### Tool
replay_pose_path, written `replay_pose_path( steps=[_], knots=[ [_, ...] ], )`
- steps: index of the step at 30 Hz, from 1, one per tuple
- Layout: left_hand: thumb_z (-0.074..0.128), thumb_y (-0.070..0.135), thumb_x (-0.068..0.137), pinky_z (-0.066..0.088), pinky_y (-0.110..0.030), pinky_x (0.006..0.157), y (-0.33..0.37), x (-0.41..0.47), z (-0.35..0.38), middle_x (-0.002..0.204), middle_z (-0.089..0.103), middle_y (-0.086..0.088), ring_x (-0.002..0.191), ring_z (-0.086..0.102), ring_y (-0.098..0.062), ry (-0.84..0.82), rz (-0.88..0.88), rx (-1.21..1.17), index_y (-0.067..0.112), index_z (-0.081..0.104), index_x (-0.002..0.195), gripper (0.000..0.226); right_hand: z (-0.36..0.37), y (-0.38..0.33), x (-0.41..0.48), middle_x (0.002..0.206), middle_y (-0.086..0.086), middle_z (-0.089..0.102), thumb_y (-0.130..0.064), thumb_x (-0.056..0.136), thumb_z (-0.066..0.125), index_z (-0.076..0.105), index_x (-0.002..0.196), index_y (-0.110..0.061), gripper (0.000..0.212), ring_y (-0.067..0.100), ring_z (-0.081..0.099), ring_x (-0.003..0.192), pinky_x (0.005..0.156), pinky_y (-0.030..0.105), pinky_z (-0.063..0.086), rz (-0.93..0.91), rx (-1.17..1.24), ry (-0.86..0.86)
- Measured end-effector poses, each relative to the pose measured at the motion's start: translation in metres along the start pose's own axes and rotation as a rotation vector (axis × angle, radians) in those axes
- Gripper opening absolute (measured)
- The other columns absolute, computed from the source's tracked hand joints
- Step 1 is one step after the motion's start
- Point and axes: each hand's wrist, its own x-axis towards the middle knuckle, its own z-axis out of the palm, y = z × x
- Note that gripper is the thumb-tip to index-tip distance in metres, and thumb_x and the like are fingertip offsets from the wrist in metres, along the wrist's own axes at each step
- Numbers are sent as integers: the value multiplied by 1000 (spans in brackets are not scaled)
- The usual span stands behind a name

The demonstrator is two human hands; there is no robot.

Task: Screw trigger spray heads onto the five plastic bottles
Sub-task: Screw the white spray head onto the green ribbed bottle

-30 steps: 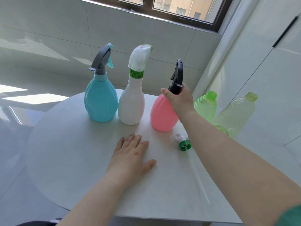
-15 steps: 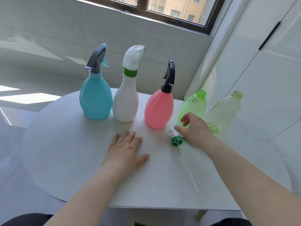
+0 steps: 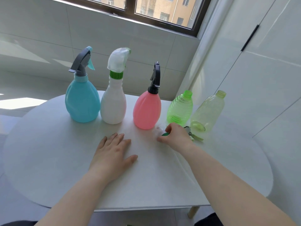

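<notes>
1. The loose spray head (image 3: 160,131) lies on the surface (image 3: 48,160), just in front of the pink bottle (image 3: 146,110) — the right hand (image 3: 176,136) is curled round it at the green collar.
2. The left hand (image 3: 112,154) is laid flat on the surface, fingers straight, holding nothing.
3. The head is judged light and stiff — best taken by the collar.
4. The open-necked green bottle (image 3: 180,108) looks thin-walled and easily tipped; its body should be steadied.

round white table (image 3: 48,160), pale wooden leg (image 3: 193,212) under the near right edge. large glossy grey-white wall tiles (image 3: 48,38) behind. dark-framed window (image 3: 130,7) at top, tan building (image 3: 175,12) outside. white cabinet doors (image 3: 268,79) at right, slim black handle (image 3: 249,38). bright sun patch on pale floor (image 3: 19,102), left.
</notes>
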Motion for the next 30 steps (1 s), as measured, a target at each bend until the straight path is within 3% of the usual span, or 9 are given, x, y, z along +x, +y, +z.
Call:
replay_pose_path(
  steps=[3, 6, 9, 11, 15, 20, 22, 25, 30],
  knots=[
    [35, 55, 85, -5, -30, 113, 2, -1, -1, 153, 12, 5, 140, 3, -11, 7, -11, -4, 30, 21, 137, 59, -19, 5, -7, 81, 4, 56, -17, 71, 70, 54, 99, -5, 35, 18, 54, 70, 63, 27, 43, -7, 357, 28],
    [37, 54, 85, -3, -28, 112, 2, -2, -2, 152, 15, 6, 140, 6, -10, 17, -9, -6, 31, 25, 135, 57, -42, 14, -19, 68, 2, 60, -6, 74, 65, 56, 96, -5, 23, 5, 58, 51, 47, 16, 45, -48, 765, 10],
    [45, 47, 85, 4, -27, 112, 4, -5, -4, 148, 28, 6, 138, 17, -11, 36, 0, -51, 28, 36, 130, 50, -63, 34, -32, 71, 0, 67, -7, 79, 59, 62, 84, -10, 7, 5, 63, 56, 46, 17, 48, -83, 1110, 14],
    [53, 36, 84, 15, -26, 108, 9, -8, -7, 138, 44, 2, 131, 33, -15, 80, 5, -127, 23, 49, 122, 41, -70, 52, -39, 69, -4, 72, -10, 77, 57, 65, 72, -16, 11, 8, 65, 58, 47, 16, 48, -80, 1329, 40],
    [61, 21, 80, 29, -16, 85, 34, -12, -11, 109, 57, 7, 98, 49, -10, 111, 39, -318, 22, 61, 104, 24, -73, 88, -49, 72, -4, 75, -21, 64, 57, 69, 60, -22, 13, 9, 67, 60, 48, 14, 48, -81, 1573, 115],
    [63, 18, 78, 31, 7, 70, 93, 28, -7, 91, 53, 21, 87, 52, -3, 171, 105, -501, 24, 61, 104, 28, -79, 115, -40, 76, -8, 74, -26, 67, 50, 59, 80, -23, 16, 8, 69, 69, 55, 16, 53, -138, 1740, 184],
    [62, 17, 79, 31, 3, 78, 119, 55, -3, 103, 50, 16, 94, 49, 0, 198, 121, -578, 20, 52, 118, 40, -77, 122, -35, 76, -9, 74, -28, 67, 49, 57, 86, -22, 22, 7, 69, 71, 59, 16, 53, -110, 1765, 206],
    [60, 18, 80, 25, -21, 104, 145, 96, 5, 131, 38, 1, 123, 35, -12, 226, 77, -652, 15, 32, 132, 59, -74, 131, -28, 74, -7, 74, -28, 66, 51, 56, 93, -17, 30, 7, 69, 73, 62, 17, 54, -72, 1790, 241],
    [69, 31, 73, 21, -34, 108, 155, 137, 18, 147, 19, -6, 134, 21, -20, 214, -106, -704, 18, 14, 139, 87, -74, 139, -23, 75, -4, 75, -25, 66, 53, 58, 95, -15, 31, 8, 69, 74, 66, 19, 55, -85, 1857, 248]
  ],
)
